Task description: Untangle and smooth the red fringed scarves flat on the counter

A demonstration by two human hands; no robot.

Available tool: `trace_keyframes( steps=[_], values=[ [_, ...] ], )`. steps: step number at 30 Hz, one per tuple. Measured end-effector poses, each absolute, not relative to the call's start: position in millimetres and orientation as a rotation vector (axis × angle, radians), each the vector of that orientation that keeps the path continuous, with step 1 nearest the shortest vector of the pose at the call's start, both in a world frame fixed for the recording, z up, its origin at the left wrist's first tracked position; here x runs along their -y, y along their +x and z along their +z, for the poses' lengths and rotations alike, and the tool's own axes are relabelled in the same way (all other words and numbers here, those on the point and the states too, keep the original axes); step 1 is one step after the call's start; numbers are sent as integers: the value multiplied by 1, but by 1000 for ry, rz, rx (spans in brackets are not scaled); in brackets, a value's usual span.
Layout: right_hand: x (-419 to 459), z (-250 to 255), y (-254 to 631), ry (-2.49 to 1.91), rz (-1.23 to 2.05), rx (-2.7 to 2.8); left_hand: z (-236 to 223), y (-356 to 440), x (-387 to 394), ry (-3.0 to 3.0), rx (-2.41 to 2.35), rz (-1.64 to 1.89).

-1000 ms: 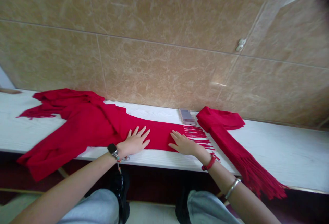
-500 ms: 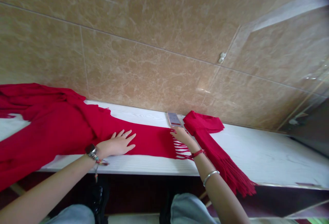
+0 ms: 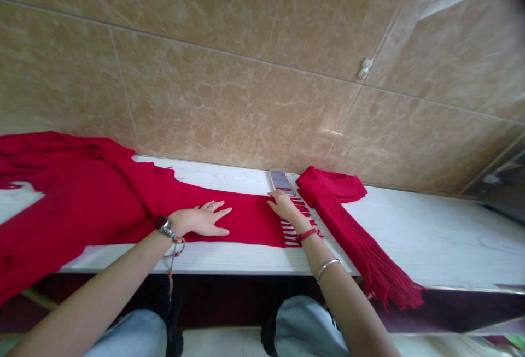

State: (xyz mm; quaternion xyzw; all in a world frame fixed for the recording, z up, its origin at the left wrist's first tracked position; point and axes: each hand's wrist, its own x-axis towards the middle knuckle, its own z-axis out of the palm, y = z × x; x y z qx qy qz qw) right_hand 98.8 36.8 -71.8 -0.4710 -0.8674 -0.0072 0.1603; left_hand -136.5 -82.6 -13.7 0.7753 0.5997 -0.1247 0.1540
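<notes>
- Red scarf (image 3: 252, 223), head view: flat on the white table (image 3: 430, 236), long axis running left-right beneath both hands
- Left hand (image 3: 203, 221): spread, palm down, gripping nothing
- Right hand (image 3: 284, 205): half-curled, nearer the fringe (image 3: 290, 235); hold unclear

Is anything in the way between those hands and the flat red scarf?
Nothing that I can see. The left hand is over the flat red scarf, and the right hand is at its fringed end. The phone lies beyond the right hand, toward the wall, not in between.
</notes>
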Motion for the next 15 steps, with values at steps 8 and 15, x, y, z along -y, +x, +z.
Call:
trace_keyframes(
  steps=[8, 15],
  values=[
    [-36, -75, 90, -1343, -26, 2419, -10, -136, 81, 2235, -1716, -339],
    [-32, -74, 95, -1316, -6, 2333, -7, -133, 82, 2256, -1700, -321]
  ],
)
